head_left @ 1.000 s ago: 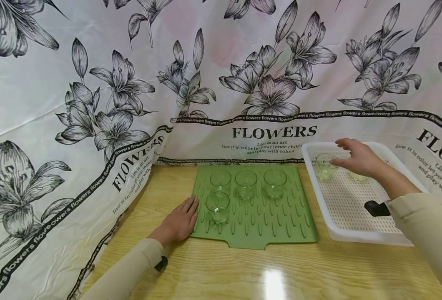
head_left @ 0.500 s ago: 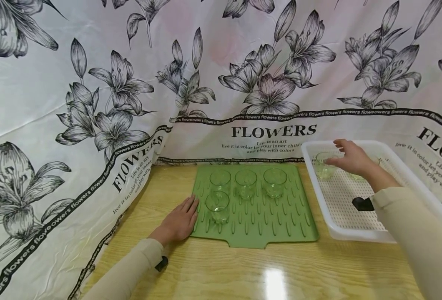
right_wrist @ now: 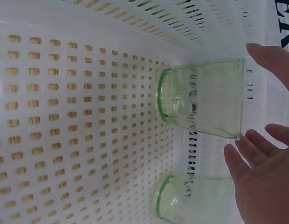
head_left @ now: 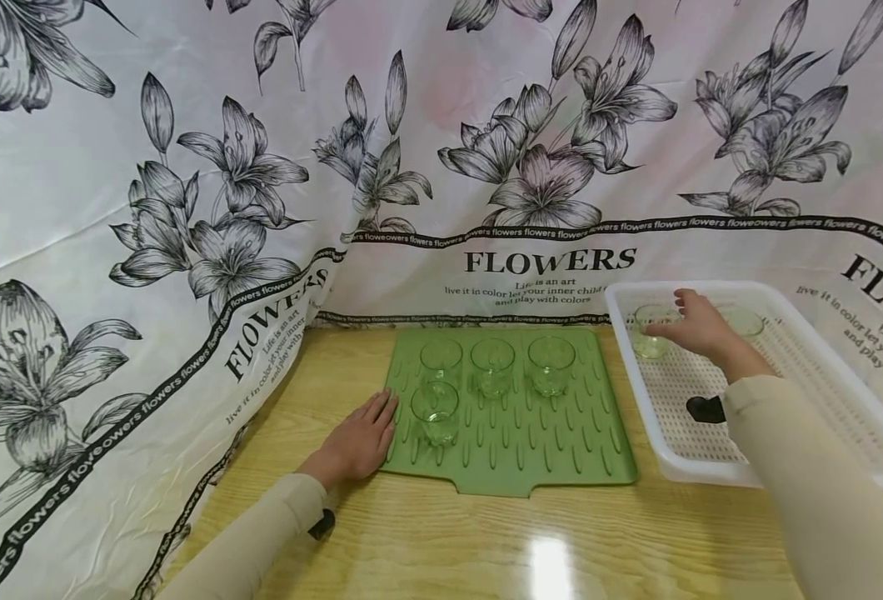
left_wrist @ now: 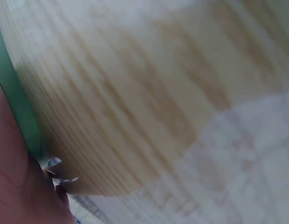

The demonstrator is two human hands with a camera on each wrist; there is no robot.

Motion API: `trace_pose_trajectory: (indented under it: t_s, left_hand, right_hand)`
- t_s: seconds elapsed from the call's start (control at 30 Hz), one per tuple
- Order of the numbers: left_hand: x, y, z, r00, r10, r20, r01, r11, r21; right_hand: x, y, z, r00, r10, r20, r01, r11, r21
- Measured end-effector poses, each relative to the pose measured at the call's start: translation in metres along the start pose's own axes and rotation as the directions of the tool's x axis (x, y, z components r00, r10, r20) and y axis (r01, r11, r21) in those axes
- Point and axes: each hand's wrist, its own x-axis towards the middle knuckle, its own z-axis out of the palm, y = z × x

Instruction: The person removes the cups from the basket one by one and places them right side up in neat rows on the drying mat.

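My left hand [head_left: 359, 437] lies flat at the left edge of a green draining mat [head_left: 516, 450], its fingertips on the rim. Clear drinking glasses stand upright on the mat: one [head_left: 441, 358], one [head_left: 491, 367] and one [head_left: 550, 367] at the back, with another [head_left: 436, 412] in front on the left. My right hand [head_left: 700, 329] is over a white perforated basket [head_left: 640, 417]. In the right wrist view its thumb and fingers spread around the rim of a green-tinted glass [right_wrist: 209, 98], with a gap at the thumb; fingertip contact is unclear. A second glass [right_wrist: 196, 200] stands beside it.
The basket stands on the wooden table [head_left: 471, 542] to the right of the mat. A white flower-printed cloth [head_left: 381, 275] hangs behind and along the left side. In the left wrist view, bare wood [left_wrist: 116, 107] and cloth fill most of the picture.
My right hand has shifted slightly left and down, closer around the left glass in the basket. The left hand and the glasses on the mat stay put.
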Motion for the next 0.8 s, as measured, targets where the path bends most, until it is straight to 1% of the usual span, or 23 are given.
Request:
trace_pose_trajectory:
  t_s: [0.13,0.23,0.47,0.53,0.67,0.8]
  left_hand:
    - [0.0,0.0,0.0,1.0,-0.005,-0.006,0.005,1.0,-0.017]
    - [0.0,0.001,0.0,1.0,-0.009,0.008,0.009,1.0,-0.014]
    - [-0.001,0.0,-0.001,1.0,-0.019,0.002,0.019,1.0,-0.012]
    - [-0.001,0.0,-0.001,1.0,-0.021,-0.001,0.021,1.0,-0.011]
    - [-0.001,0.0,-0.001,1.0,-0.009,-0.009,0.009,1.0,-0.018]
    - [0.0,0.0,0.001,1.0,-0.004,-0.014,0.003,1.0,-0.011]
  right_hand:
    - [-0.001,0.0,0.002,0.999,0.037,0.012,-0.038,0.998,0.047]
    - [-0.002,0.002,0.003,0.998,0.06,0.031,-0.062,0.996,0.06]
    - [-0.001,0.006,0.009,0.997,0.061,0.057,-0.067,0.992,0.109]
    - [0.0,0.007,0.011,0.997,0.064,0.05,-0.069,0.992,0.109]
    - [0.002,0.01,0.014,0.997,0.077,0.028,-0.079,0.994,0.075]
    - [0.003,0.013,0.017,0.997,0.079,0.021,-0.081,0.994,0.071]
